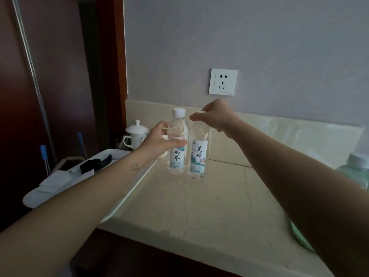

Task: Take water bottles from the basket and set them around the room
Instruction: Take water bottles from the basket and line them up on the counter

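Note:
Two clear water bottles with white labels stand side by side on the beige stone counter [209, 206], near the back wall. My left hand [159, 139] grips the left bottle [178, 140] around its middle, thumb across the front; its white cap shows above my fingers. My right hand [214, 114] comes from above and pinches the top of the right bottle [199, 150], hiding its cap. Both bottles are upright and almost touch each other. No basket is in view.
A white tray [127, 188] at the counter's left holds white slippers, a dark item and a lidded white cup [136, 134]. A wall socket [223, 81] sits above the bottles. Another bottle [357, 168] and a green rim show at the right edge.

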